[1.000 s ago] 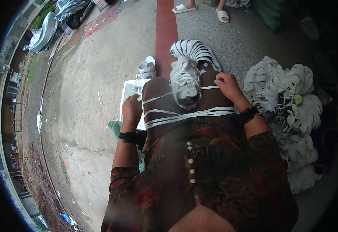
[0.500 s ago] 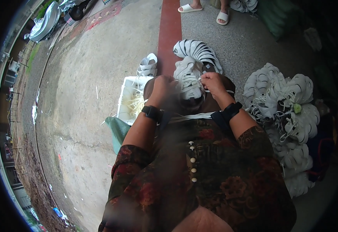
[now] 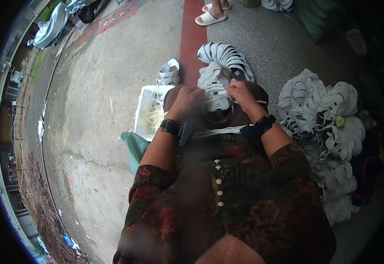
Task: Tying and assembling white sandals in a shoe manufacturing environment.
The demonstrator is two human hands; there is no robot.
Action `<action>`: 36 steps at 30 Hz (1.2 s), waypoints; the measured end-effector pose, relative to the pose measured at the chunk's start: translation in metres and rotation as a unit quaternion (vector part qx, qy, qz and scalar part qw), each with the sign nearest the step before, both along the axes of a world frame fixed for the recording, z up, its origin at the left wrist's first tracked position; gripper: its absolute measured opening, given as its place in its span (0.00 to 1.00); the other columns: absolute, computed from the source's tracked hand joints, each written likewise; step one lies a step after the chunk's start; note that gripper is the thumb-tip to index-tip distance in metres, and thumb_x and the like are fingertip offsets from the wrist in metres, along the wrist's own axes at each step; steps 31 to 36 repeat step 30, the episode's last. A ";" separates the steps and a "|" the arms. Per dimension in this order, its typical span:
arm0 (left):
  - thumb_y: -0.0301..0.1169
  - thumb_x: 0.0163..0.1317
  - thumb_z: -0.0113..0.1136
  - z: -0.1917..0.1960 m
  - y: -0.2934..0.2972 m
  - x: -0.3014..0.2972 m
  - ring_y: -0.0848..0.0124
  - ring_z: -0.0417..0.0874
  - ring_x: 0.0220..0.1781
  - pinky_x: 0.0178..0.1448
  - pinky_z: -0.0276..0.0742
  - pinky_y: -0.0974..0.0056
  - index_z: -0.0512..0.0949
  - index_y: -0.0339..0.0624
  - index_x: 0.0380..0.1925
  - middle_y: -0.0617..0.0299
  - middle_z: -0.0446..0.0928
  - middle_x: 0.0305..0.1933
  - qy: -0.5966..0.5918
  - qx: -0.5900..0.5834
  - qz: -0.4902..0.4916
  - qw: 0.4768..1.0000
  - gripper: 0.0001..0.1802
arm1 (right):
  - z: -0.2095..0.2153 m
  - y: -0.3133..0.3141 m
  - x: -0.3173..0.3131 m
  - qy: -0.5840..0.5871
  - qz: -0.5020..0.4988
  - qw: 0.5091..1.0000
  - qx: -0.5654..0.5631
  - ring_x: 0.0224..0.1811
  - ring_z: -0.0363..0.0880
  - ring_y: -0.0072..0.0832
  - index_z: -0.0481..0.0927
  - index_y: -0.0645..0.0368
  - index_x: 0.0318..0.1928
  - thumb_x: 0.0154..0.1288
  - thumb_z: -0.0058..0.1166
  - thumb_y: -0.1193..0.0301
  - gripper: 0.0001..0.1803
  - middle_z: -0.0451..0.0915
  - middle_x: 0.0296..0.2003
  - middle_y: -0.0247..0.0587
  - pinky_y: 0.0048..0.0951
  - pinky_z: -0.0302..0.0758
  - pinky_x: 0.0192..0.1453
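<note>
A white shoe upper (image 3: 213,75) rests between my knees, its toe end pointing away from me. White shoelace (image 3: 218,91) runs in rows across its front. My left hand (image 3: 186,102) is closed against the upper's left edge, and what its fingers hold is hidden. On the right side, my right hand (image 3: 241,93) pinches the shoelace close to the eyelets. A loose bundle of white laces (image 3: 220,131) lies across my lap. Just beyond the upper, a curved row of nested white shoe uppers (image 3: 225,56) fans out to the right.
To my left stands a white box (image 3: 144,102) with pale laces inside, beside a green cloth (image 3: 134,152). Several white shoe pieces (image 3: 168,72) sit behind the box. Large piles of white uppers (image 3: 304,103) are at my right. A person's sandalled foot (image 3: 211,17) is at the top.
My right hand has shifted slightly left, closer to the upper, and the lace lies flatter across it. My left hand has barely moved. The person at the top has stepped left.
</note>
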State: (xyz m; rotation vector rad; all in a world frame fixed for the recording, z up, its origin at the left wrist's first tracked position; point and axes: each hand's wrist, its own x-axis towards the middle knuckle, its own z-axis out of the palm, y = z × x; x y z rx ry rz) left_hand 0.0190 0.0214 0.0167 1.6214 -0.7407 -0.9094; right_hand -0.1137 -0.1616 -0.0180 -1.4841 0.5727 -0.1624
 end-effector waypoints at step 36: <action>0.27 0.57 0.62 -0.010 0.112 0.029 0.77 0.77 0.29 0.38 0.75 0.70 0.81 0.37 0.30 0.61 0.80 0.26 -0.209 0.061 0.066 0.974 0.05 | 0.038 -0.030 -0.106 -0.060 0.085 0.938 -0.331 0.19 0.66 0.26 0.77 0.64 0.28 0.59 0.55 0.74 0.06 0.73 0.17 0.40 0.28 0.65 0.27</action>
